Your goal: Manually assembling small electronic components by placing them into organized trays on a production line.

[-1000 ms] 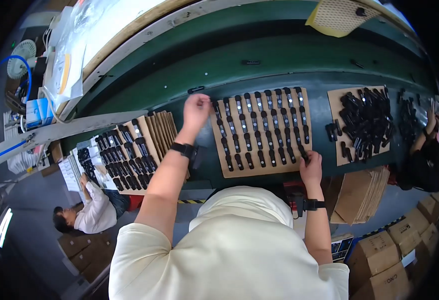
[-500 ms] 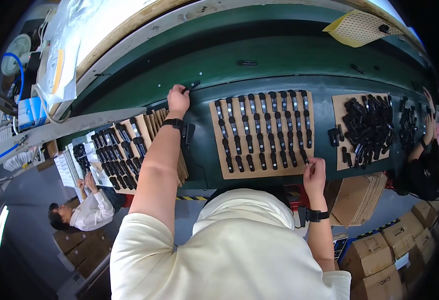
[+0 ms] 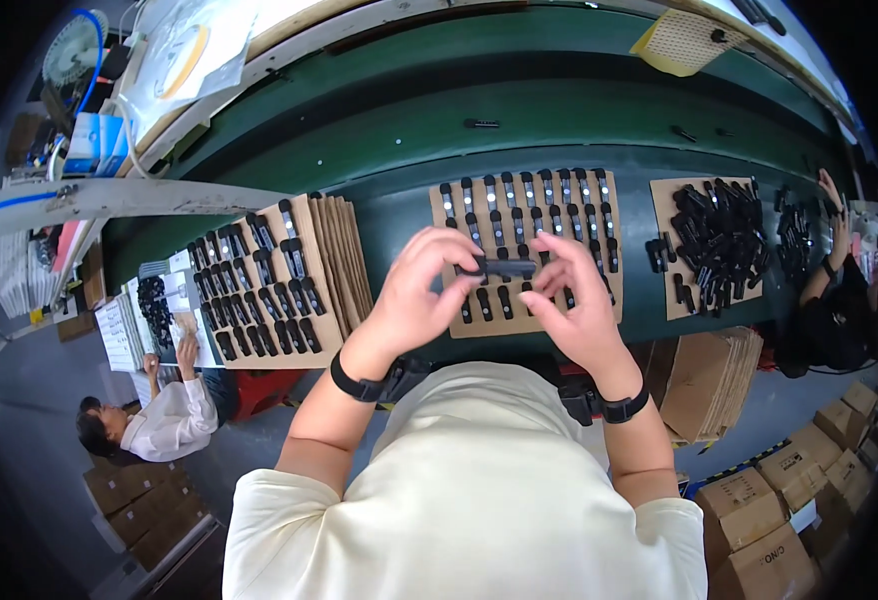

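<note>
- Left hand (image 3: 421, 287): grasps one stick (image 3: 509, 268), held over middle board (image 3: 499, 328).
- Right hand (image 3: 584, 305): fingers parted, by stick's end; contact unclear.
- Done, apparently: rows (image 3: 530, 190) on board, partly hidden.
- Outstanding, seemingly: held stick; loose heap (image 3: 721, 240), right.

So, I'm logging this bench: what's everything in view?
Held device: one, black, left hand
Boards: three, brown, left, middle, right
Rowed devices: many, black, left and middle boards
Piled devices: many, black, right board and beyond
Loose devices: at least three, black, green belt
Cards: two stacks, brown, beside left board, below right board
Sheet: one, yellow, top right
Fan: one, white, upper left
Cartons: several, brown, lower corners
Co-workers: two, white and black clothes, side edges
Shirt: one, cream, bottom
Wristbands: two, black, wrists
Left hand: one, bare, on device
Right hand: one, bare, beside it
</note>
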`<state>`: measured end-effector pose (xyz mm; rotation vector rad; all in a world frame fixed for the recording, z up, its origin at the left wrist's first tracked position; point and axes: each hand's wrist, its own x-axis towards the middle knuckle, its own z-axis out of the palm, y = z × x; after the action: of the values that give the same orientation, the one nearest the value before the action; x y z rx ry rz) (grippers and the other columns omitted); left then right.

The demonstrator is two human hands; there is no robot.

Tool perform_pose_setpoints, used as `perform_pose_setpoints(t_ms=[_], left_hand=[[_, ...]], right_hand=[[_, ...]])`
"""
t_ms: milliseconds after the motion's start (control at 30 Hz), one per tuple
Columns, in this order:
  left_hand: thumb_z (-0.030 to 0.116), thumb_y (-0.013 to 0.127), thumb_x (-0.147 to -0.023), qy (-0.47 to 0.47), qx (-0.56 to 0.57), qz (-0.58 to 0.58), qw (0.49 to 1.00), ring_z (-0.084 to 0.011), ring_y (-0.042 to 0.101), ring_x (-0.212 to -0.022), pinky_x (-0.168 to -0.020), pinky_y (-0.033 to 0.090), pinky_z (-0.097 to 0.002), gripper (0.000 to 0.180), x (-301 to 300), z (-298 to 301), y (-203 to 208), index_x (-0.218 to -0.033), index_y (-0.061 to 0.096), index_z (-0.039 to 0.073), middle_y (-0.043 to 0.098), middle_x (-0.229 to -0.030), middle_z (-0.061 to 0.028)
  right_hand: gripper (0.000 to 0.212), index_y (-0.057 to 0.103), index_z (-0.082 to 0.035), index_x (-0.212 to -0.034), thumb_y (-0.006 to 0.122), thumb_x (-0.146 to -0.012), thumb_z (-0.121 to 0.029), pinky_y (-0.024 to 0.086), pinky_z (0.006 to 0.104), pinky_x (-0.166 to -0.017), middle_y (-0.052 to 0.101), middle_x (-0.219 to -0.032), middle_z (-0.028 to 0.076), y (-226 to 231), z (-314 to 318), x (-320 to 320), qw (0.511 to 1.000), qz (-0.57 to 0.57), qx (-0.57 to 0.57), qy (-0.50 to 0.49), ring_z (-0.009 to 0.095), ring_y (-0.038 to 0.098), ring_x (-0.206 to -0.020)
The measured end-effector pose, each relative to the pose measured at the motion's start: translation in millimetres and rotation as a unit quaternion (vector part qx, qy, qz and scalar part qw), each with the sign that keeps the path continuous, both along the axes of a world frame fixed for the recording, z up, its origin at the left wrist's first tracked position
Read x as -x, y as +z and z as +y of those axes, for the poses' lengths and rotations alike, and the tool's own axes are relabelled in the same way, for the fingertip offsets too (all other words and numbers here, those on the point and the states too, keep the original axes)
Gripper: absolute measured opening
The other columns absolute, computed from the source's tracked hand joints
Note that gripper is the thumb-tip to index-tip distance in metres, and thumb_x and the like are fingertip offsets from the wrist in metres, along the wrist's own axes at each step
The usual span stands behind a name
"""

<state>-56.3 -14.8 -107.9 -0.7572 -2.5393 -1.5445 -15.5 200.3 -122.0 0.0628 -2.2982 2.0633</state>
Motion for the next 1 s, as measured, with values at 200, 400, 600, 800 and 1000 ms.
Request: perform_pose_setpoints(t_ms=[200,400,600,800,1000], left_hand=[[0.0,0.074,-0.071,-0.035,-0.052,0.004,0.998,-0.0291,0.061,-0.09,-0.081,0.048,-0.0385,0.032,-38,2,43,-0.1,0.06,0.004,0.063,-0.096,-0.0111],[0.004,0.077,-0.07,-0.09,-0.021,0.013,0.996,-0.0296,0.061,-0.089,-0.083,0.047,-0.0399,0.036,-57,-11,49,-0.103,0.063,0.004,0.064,-0.093,-0.0114],[0.004,0.078,-0.068,-0.082,-0.056,0.059,0.993,-0.0283,0.061,-0.083,-0.088,0.046,-0.0414,0.034,-72,-14,59,-0.099,0.064,0.004,0.064,-0.089,-0.0097],[0.002,0.077,-0.067,-0.089,-0.077,0.087,0.989,-0.0271,0.06,-0.081,-0.092,0.046,-0.0425,0.032,-81,-19,61,-0.097,0.065,0.005,0.064,-0.087,-0.0083],[0.002,0.078,-0.066,-0.105,-0.07,0.127,0.984,-0.0262,0.06,-0.08,-0.092,0.045,-0.0425,0.032,-82,-21,61,-0.095,0.065,0.005,0.063,-0.086,-0.0077]], right_hand=[[0.029,0.064,-0.002,-0.105,0.071,-0.077,0.004,0.047,0.0284,-0.068,0.065,-0.087,0.007,36,-11,-23,0.985,0.104,-0.087,0.106,0.015,0.058,-0.074],[0.031,0.064,-0.001,-0.103,0.074,-0.074,0.004,0.048,0.0294,-0.07,0.065,-0.087,0.008,51,-17,-45,0.958,0.234,-0.143,0.082,0.018,0.06,-0.077],[0.031,0.063,0.002,-0.101,0.075,-0.073,0.003,0.047,0.0294,-0.074,0.065,-0.092,0.011,63,-18,-67,0.983,0.155,-0.04,0.087,0.02,0.06,-0.082],[0.031,0.063,0.003,-0.102,0.075,-0.073,0.003,0.047,0.0295,-0.075,0.064,-0.094,0.012,65,-23,-76,0.974,0.196,-0.049,0.102,0.021,0.059,-0.084],[0.029,0.062,0.003,-0.101,0.074,-0.074,0.003,0.047,0.0299,-0.076,0.063,-0.095,0.012,74,-27,-83,0.984,0.145,-0.03,0.102,0.021,0.059,-0.085]])
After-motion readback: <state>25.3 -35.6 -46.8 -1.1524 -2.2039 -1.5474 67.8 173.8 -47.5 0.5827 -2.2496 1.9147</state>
